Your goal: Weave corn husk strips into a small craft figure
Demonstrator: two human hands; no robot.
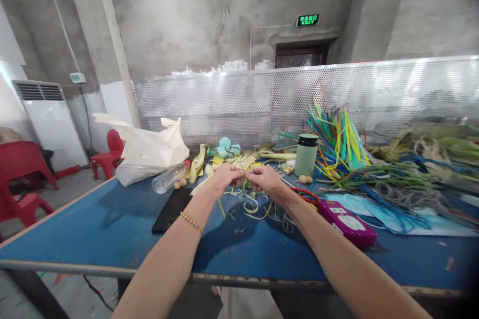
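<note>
Both my hands meet over the middle of the blue table (pixel 93 229). My left hand (pixel 223 176), with a bead bracelet on its wrist, and my right hand (pixel 265 177) are each pinched shut on the same thin pale leaf strip (pixel 244 173) held between them. Below them lie loose green and pale leaf strips (pixel 258 208). More pale woven leaves (pixel 243 160) lie just behind the hands.
A black phone (pixel 172 209) lies left of my arms, a magenta case (pixel 348 223) to the right. Behind stand a green cup (pixel 306 155), a clear bottle (pixel 168 178), a white bag (pixel 147 152) and colourful strips (pixel 339 139). Red chairs (pixel 22 174) stand at left.
</note>
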